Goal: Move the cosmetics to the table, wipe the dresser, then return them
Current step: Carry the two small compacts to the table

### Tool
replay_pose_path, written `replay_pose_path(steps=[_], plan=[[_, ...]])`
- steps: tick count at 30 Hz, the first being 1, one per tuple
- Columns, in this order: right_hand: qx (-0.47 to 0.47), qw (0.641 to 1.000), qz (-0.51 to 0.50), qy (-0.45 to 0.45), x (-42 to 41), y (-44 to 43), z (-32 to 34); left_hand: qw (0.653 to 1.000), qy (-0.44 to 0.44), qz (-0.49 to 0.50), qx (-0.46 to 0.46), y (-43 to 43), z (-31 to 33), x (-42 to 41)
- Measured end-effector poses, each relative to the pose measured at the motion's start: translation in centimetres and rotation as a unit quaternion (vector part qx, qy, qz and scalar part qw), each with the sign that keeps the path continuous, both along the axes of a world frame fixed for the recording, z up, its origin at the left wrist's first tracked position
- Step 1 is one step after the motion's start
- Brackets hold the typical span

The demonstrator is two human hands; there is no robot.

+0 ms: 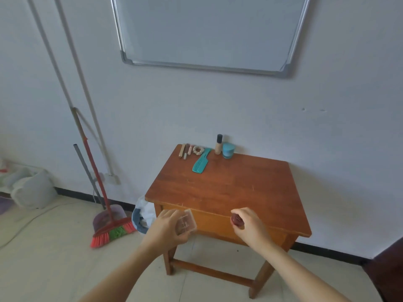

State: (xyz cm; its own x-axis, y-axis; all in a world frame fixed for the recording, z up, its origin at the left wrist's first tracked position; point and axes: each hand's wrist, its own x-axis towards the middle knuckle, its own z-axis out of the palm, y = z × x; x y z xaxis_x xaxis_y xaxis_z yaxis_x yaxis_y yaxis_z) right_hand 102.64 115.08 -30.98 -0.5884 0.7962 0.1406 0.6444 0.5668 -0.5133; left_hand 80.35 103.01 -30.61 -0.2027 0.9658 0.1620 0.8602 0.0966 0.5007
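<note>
Now the worktop (229, 186) has a comb (200, 163), a jar (228, 150) and a bottle (218, 144) at its back. By its front edge the left hand (169, 227) grips a clear box (185, 223) and the right hand (248, 221) pinches a red pot (236, 219). Both look light, hard and slippery; hold their sides.

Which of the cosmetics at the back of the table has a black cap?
The slim beige bottle, standing upright between the teal comb and the round blue jar. Nothing else in that row has a dark top.
</note>
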Motion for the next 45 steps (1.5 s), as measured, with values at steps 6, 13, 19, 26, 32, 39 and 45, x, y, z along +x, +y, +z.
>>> replay_pose_path(steps=[6,13,19,26,32,39,45], plan=[[-0.013,1.000,0.002,0.022,-0.5,8.5,0.1,0.999,0.002,0.028,-0.026,9.5,0.7,-0.7],[-0.061,0.998,-0.021,-0.001,-0.6,14.4,-2.5,0.994,-0.043,0.028,-0.093,15.9,-2.3,-1.5],[-0.061,0.997,-0.054,-0.011,-3.6,19.3,-2.8,0.994,-0.037,-0.008,-0.106,23.2,-2.7,-3.6],[-0.084,0.991,-0.092,-0.040,-9.3,26.4,-2.8,0.989,-0.014,-0.089,-0.114,34.0,-3.6,-7.8],[-0.120,0.981,-0.143,-0.061,-12.6,30.2,-4.1,0.977,0.029,-0.186,-0.098,40.8,-5.5,-9.9],[-0.117,0.974,-0.185,-0.057,-14.8,32.9,-5.5,0.966,0.050,-0.244,-0.070,44.6,-7.8,-10.8],[-0.096,0.975,-0.190,-0.058,-16.3,34.0,-6.8,0.957,0.076,-0.272,-0.060,45.6,-8.4,-11.9]])
